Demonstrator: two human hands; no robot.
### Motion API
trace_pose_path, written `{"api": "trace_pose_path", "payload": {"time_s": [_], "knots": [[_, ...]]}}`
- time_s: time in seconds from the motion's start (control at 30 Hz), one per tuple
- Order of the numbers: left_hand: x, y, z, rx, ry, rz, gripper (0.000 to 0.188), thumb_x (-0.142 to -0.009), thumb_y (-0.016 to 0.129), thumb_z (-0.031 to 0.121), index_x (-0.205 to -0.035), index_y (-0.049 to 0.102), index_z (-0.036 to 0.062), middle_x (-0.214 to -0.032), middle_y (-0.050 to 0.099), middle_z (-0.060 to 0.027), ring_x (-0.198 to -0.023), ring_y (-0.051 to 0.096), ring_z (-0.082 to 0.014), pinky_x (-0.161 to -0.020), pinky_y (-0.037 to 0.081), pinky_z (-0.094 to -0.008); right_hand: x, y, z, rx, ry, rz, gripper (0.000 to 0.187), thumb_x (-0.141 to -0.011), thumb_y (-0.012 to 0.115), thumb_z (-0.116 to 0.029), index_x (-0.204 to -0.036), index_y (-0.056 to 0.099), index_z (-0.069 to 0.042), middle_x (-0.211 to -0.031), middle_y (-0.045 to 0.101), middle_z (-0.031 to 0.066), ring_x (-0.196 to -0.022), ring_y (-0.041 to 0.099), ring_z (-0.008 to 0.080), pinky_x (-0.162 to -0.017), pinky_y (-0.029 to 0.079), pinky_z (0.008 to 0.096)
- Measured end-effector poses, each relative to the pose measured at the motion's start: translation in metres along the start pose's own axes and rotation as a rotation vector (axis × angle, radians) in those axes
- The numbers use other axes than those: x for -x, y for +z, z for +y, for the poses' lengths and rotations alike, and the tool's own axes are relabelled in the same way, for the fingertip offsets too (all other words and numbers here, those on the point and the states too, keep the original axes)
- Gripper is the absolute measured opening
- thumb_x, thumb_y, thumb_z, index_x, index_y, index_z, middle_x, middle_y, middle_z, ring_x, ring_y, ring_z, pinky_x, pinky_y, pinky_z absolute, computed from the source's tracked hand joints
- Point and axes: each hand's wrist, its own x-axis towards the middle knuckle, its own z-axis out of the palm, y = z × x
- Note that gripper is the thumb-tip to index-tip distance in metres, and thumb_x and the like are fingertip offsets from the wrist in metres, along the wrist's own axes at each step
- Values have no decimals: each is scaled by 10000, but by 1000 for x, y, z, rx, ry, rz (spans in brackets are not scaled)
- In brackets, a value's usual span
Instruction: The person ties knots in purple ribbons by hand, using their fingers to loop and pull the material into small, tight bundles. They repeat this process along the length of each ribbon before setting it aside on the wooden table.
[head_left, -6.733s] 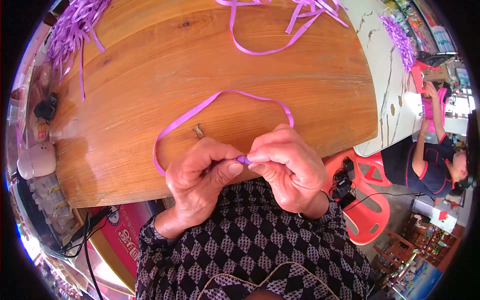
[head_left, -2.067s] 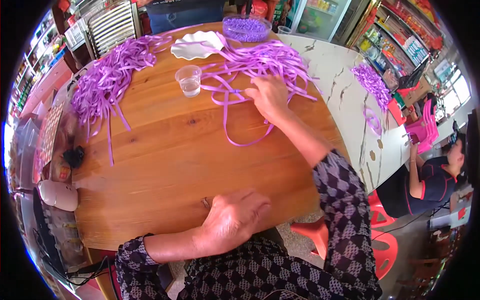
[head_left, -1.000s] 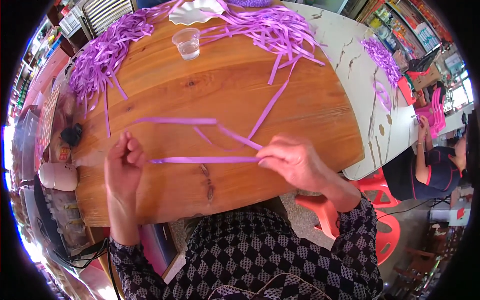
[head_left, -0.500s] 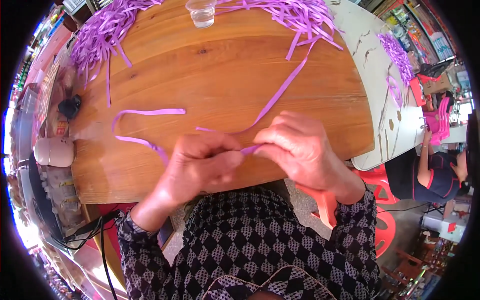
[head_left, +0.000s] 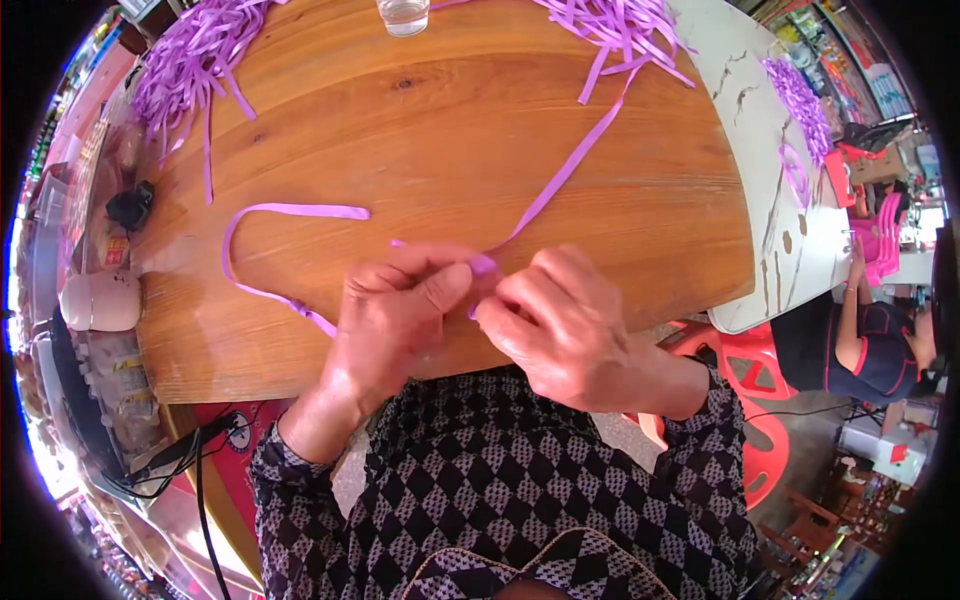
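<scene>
Close together over the near part of the wooden table, both my hands hold a purple ribbon (head_left: 568,170). My left hand (head_left: 395,310) pinches it between thumb and forefinger, where a small loop or fold stands up at the fingertips. My right hand (head_left: 560,325) has its fingers closed on the ribbon just beside, with a bit of purple showing at the fingertips. From between the hands the ribbon runs up to a purple ribbon pile (head_left: 625,30) at the far right. Another ribbon length (head_left: 240,230), with a small knot in it, curves out left of my left hand.
The wooden table (head_left: 420,140) bears another ribbon heap (head_left: 195,65) at far left and a clear plastic cup (head_left: 404,17) of liquid. A marbled white table (head_left: 770,230) adjoins at right. Beyond it sits a person (head_left: 860,345). Red plastic stools (head_left: 750,360) stand near my right arm.
My hands have turned and bunched the ribbon; the taut stretch between them is now a small fold at the left fingertips. My right hand has moved slightly left and nearer. The view shifted slightly.
</scene>
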Motion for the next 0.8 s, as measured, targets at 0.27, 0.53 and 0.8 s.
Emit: {"api": "trace_pose_path", "payload": {"time_s": [0.27, 0.53, 0.8], "knots": [[10, 6, 1, 21, 1, -150, 180, -761, 661, 10, -917, 572, 13, -767, 558, 18, -707, 509, -42, -629, 419, -179, -3, 9, 11, -418, 269, 186, 93, -739, 674, -27, -805, 614, 0, -798, 606, 94, -688, 573, 213, -592, 444, 280], [14, 12, -12, -546, 506, 134, 155, -754, 613, -22, -891, 554, 18, -689, 549, 7, -576, 493, -42, -499, 405, -219, 1, 26, -19, -1061, 827, 379, 85, -807, 630, 3, -887, 604, 19, -847, 611, 41, -770, 550, 85, -680, 456, 215], [15, 21, -24, -415, 708, 428, 215, -738, 672, 5, -930, 578, 24, -693, 567, -92, -523, 549, -177, -488, 436, -273, -3, 31, -23, -1133, 797, 451, 110, -812, 622, 12, -919, 604, 22, -824, 605, 28, -716, 526, 60, -639, 429, 179]]}}
